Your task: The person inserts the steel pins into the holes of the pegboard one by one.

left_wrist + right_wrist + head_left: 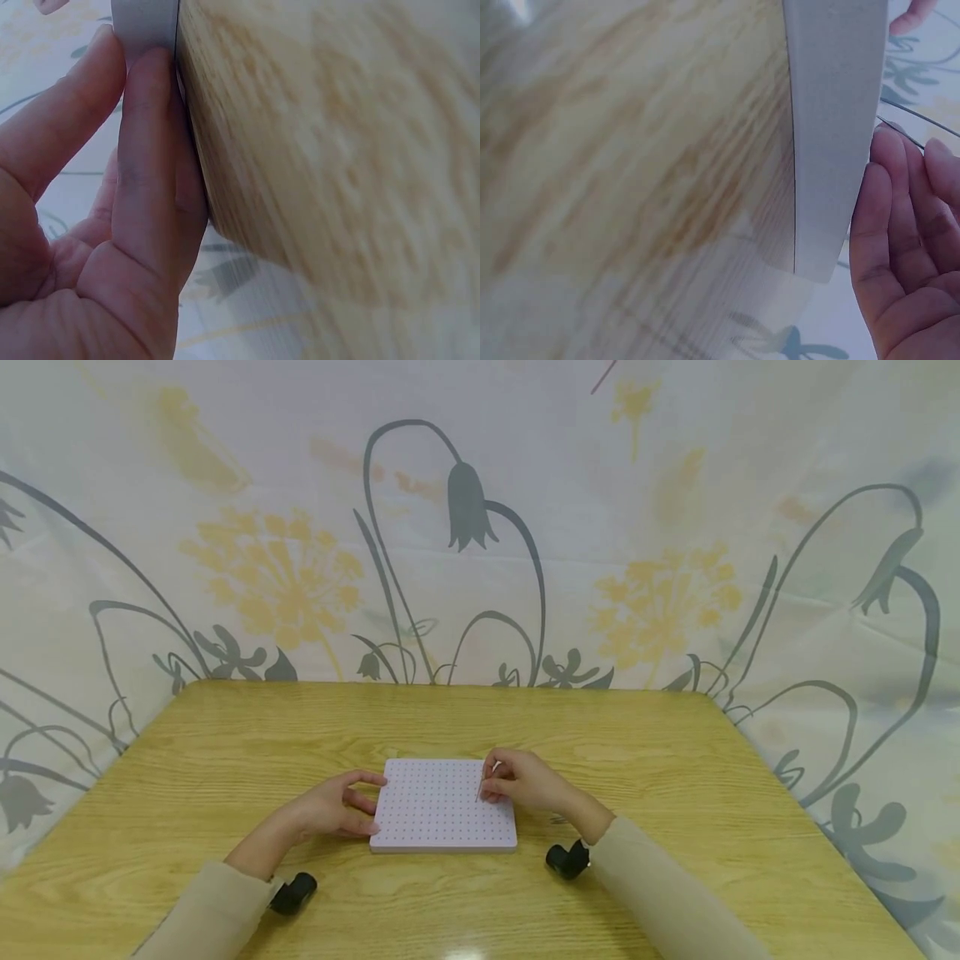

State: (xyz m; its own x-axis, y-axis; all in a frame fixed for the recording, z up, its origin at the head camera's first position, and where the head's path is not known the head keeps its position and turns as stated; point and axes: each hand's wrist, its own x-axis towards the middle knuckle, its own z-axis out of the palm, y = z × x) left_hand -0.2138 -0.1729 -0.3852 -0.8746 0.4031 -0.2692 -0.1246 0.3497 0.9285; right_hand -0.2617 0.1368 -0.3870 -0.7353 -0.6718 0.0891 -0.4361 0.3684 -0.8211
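Note:
A white board (427,806) with a grid of small dots lies flat on the wooden table. My left hand (333,806) touches its left side, index fingertip near the upper part and thumb at the near corner. In the left wrist view, the straight fingers (146,165) meet the board's side edge (146,30). Over the board's right part, my right hand (525,781) pinches a thin wire-like piece (478,789) between thumb and fingers, its lower end slanting toward the dots. The right wrist view shows that piece as two fine dark lines (904,133) by the fingertips.
The light wood table (300,718) extends around the board on all sides. Behind it hangs a white cloth (570,460) printed with grey and yellow flowers. Black wrist cameras (567,860) sit below each wrist, close over the table.

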